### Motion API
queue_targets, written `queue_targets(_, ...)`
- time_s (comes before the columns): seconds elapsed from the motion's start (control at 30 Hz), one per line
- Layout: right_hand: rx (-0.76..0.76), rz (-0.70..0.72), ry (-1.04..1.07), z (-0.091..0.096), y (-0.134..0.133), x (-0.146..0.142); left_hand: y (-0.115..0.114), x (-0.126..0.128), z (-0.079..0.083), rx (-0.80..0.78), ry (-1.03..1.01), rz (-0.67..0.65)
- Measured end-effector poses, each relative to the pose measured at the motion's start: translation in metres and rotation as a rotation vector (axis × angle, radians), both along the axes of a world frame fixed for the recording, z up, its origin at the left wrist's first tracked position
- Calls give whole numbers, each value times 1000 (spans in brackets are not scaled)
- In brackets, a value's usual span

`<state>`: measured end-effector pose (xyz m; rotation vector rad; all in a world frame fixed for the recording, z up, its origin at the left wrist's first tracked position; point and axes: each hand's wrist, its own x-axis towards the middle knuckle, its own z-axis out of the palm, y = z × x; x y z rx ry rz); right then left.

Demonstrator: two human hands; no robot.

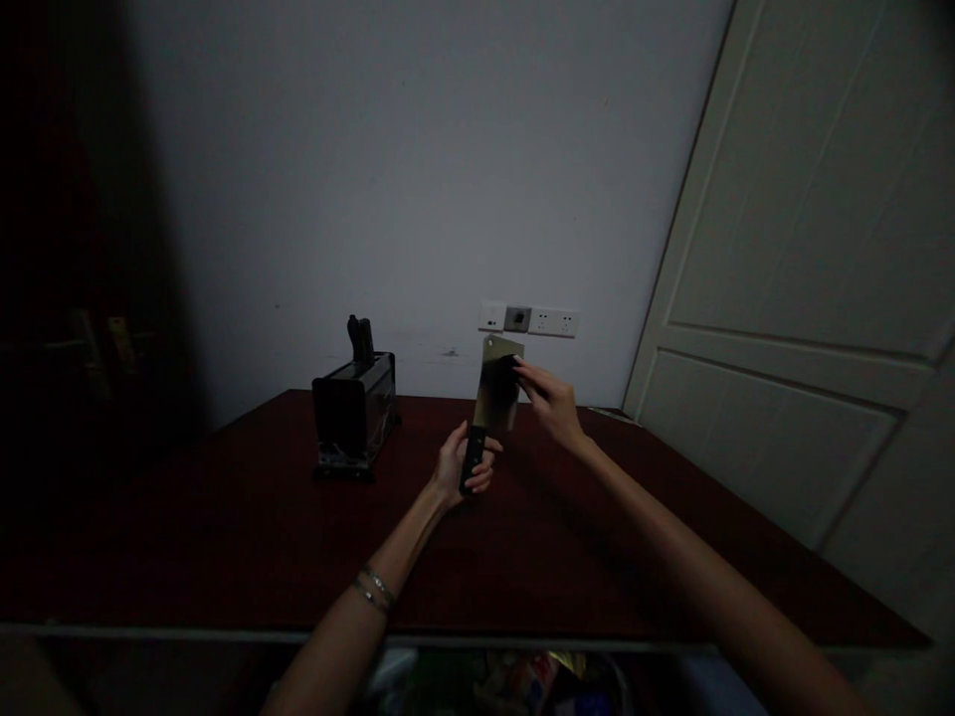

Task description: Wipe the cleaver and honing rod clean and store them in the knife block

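My left hand [464,465] is wrapped round the black handle of a cleaver [507,418], a bracelet on its wrist. The cleaver stands nearly upright above the table, its wide metal blade pointing up, with a small hole near the top corner. My right hand [550,398] reaches in from the right, fingers bent and drawn together at the blade. Under its fingertips a soft-edged black patch [498,380] covers the middle of the blade; whether it is a cloth or pad I cannot tell.
A knife block [341,418] with black handles [359,340] sticking up stands left on the dark red table [246,537]. Wall sockets [552,321] are behind the cleaver. A pale panelled door [791,298] flanks the right side. Below the front edge lie colourful packages [522,681].
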<state>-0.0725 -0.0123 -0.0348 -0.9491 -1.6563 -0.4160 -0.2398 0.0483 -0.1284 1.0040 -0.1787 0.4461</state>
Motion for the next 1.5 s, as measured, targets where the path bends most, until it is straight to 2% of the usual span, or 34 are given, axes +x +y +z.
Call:
queue_targets(0.17,24,-75,224,6,-7,-1,1,0,-1,0,34,114)
queue_targets(0.27,21,-82,241,5,-10,-4,2,2,-2,75,54,248)
queue_targets(0.37,29,-57,113,2,-12,-5,2,7,-4,215,96,417)
queue_targets(0.53,-19,3,-304,-6,-17,1,0,17,-11,393,206,639)
queue_targets(0.67,-33,-28,-517,-13,-17,8,-4,19,-15,457,243,777)
queue_targets(0.8,-51,-64,-656,-18,-14,9,-7,21,-16,436,253,838)
queue_targets(1.03,-52,-85,-891,-25,-15,5,-11,24,-17,505,254,964)
queue_targets(1.23,-16,-58,-879,-35,-7,-3,-12,27,-20,525,256,1059)
queue_targets(1.5,-57,-19,-796,-35,-7,7,-9,27,-21,551,275,1169)
